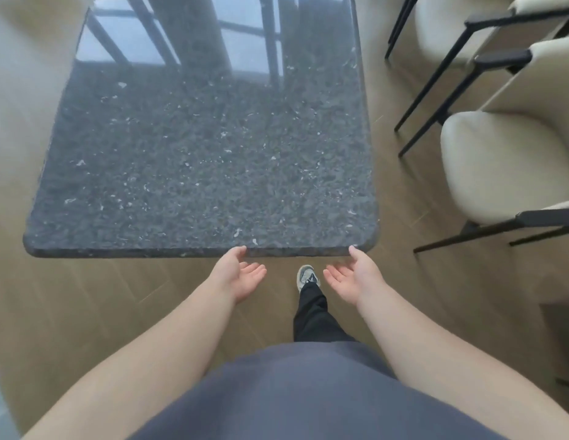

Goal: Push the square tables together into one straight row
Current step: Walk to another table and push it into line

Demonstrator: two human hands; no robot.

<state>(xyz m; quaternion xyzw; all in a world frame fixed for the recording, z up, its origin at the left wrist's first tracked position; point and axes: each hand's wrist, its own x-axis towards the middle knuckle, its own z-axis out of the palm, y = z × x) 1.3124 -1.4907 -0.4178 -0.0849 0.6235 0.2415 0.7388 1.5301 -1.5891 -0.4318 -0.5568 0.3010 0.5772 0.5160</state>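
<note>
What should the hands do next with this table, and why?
Probably close both on the near edge and push. The left hand and right hand are open, palms up, thumbs just at the edge of the table, not yet gripping. Chairs stand close on the right, so push straight ahead.
</note>
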